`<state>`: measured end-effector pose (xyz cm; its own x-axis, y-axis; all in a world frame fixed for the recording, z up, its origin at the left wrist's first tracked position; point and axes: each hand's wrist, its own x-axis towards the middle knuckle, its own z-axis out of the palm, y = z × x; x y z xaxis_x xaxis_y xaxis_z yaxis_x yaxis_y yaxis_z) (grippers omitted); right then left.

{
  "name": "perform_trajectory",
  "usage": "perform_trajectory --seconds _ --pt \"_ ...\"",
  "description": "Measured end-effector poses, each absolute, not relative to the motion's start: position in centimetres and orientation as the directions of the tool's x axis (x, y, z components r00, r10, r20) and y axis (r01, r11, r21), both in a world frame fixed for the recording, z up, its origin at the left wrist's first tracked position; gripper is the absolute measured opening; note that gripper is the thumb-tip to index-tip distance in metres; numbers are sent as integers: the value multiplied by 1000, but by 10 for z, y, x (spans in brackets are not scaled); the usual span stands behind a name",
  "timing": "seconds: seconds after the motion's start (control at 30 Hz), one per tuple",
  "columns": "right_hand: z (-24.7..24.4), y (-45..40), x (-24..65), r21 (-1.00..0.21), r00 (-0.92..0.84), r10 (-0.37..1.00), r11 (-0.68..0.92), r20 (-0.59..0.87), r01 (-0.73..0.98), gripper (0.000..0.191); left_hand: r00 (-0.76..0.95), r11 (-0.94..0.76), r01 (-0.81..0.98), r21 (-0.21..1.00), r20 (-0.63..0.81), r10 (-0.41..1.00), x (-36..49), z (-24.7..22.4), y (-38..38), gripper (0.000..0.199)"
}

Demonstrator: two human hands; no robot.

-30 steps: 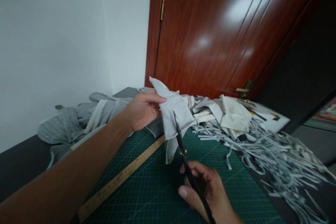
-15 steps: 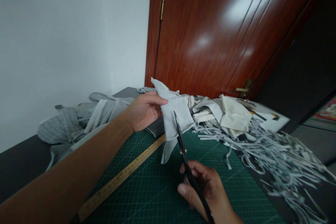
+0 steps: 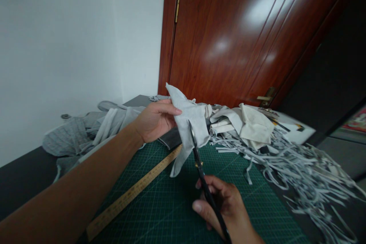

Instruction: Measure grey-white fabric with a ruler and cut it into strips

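Observation:
My left hand point(image 3: 157, 121) pinches a piece of pale grey fabric point(image 3: 193, 120) between thumb and fingers, above the far part of the green cutting mat point(image 3: 171, 206). Black-handled scissors point(image 3: 199, 164) are gripped in my right hand point(image 3: 225, 206) at the lower centre. Their blades point up and away and lie against the lower part of the fabric. A narrow flap of the cloth hangs down to the left of the blades.
A wooden ruler point(image 3: 134, 192) lies diagonally on the mat. Crumpled grey cloth point(image 3: 82, 129) is heaped at the left. On the right are folded cream fabric point(image 3: 255, 126) and a tangle of grey strips point(image 3: 303, 171). A brown door point(image 3: 223, 38) stands behind.
The hanging flap of fabric has swung slightly left and the cloth right of the blades has folded. The scissors have shifted slightly left.

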<state>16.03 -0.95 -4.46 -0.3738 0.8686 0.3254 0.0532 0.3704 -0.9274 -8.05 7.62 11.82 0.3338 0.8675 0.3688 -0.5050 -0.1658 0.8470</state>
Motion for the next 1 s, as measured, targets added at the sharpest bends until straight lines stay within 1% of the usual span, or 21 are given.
perform_trajectory --seconds 0.17,0.33,0.53,0.67,0.83,1.0 --pt "-46 -11 161 -924 -375 854 383 360 -13 42 358 -116 -517 848 337 871 -77 117 75 17" --pt "-41 -13 160 -930 -384 849 355 362 -93 47 373 -115 -534 838 355 857 -74 115 75 14" --pt "-37 -14 159 -941 -399 855 331 331 -73 53 365 -96 -555 826 346 864 -74 118 74 9" --pt "-43 -13 158 -935 -383 854 342 352 -96 52 375 -93 -548 831 344 861 -73 117 74 8" --pt "-42 -12 157 -930 -357 860 355 365 -97 53 384 -87 -535 840 334 861 -71 111 76 11" --pt "-39 -12 158 -927 -379 848 359 371 -106 50 406 -54 -536 843 313 859 -67 106 78 17"
